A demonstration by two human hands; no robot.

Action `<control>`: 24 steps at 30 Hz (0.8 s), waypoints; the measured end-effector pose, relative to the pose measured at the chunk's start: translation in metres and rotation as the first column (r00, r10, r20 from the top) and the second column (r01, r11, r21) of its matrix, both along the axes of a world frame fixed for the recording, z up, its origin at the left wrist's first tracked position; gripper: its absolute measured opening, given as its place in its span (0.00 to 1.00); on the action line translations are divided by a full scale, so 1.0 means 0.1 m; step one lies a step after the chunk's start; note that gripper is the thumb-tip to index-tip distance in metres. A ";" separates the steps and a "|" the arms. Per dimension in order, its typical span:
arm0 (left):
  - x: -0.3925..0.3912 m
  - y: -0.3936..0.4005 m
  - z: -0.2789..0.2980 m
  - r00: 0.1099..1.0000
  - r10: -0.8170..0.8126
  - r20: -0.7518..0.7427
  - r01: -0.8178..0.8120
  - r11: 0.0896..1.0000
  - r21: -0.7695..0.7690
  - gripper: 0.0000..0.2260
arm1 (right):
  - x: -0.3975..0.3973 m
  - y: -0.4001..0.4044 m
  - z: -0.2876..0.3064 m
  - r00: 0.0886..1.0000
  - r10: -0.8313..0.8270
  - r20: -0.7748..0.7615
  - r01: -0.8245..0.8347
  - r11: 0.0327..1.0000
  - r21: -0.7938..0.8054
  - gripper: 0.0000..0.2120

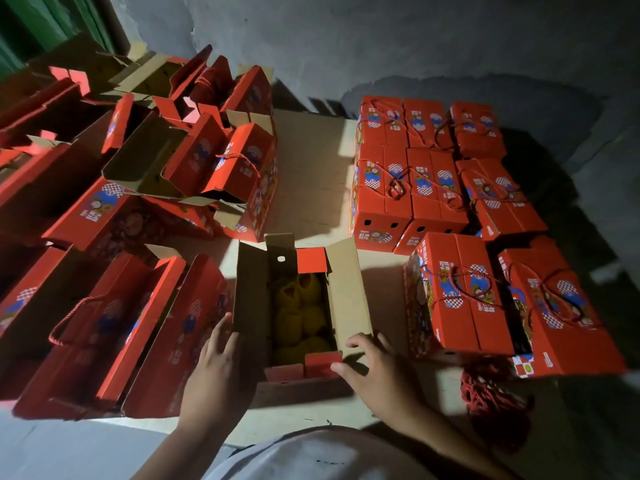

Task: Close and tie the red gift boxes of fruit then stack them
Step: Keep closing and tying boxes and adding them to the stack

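Note:
An open red gift box (349, 292) stands in front of me with all its flaps up, brown cardboard showing inside. Yellow-wrapped fruit (299, 313) fills its bottom. My left hand (216, 358) lies with straight fingers against the outside of the left long flap. My right hand (372, 365) touches the near right corner, its fingers on the right flap and its thumb by the small red end flap (320, 363). Neither hand grips anything.
Several closed, rope-tied red boxes (426, 174) sit stacked at the right. Several open red boxes (145, 327) with raised flaps crowd the left. A heap of red rope (491, 400) lies at the near right. Cardboard sheeting (311, 174) covers the floor; a grey wall stands behind.

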State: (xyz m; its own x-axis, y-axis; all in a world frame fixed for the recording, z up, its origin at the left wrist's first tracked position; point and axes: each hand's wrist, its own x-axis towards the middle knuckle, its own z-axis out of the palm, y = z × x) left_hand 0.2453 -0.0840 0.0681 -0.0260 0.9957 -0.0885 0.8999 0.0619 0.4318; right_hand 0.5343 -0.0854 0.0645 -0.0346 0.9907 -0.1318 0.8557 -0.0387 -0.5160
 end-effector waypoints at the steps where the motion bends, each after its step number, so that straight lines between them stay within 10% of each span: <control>1: 0.01 -0.02 -0.01 0.999 -0.004 0.049 0.003 1.000 0.020 0.13 | -0.04 0.01 0.00 1.000 -0.005 0.025 0.004 1.000 0.027 0.21; 9: 0.00 -0.14 -0.02 0.983 -0.010 0.183 0.007 1.000 0.016 0.30 | -0.31 0.21 0.18 0.885 0.096 0.455 -0.138 0.989 0.059 0.25; 17: 0.07 0.10 -0.01 0.985 -0.051 -0.162 0.053 0.998 0.013 0.36 | -0.48 0.40 0.34 0.835 0.187 0.517 -0.179 0.982 -0.066 0.30; 24: 0.35 0.47 0.21 0.739 -0.398 -0.544 0.383 0.912 -0.146 0.29 | -0.58 0.49 0.37 0.696 0.372 0.614 -0.387 0.915 -0.116 0.12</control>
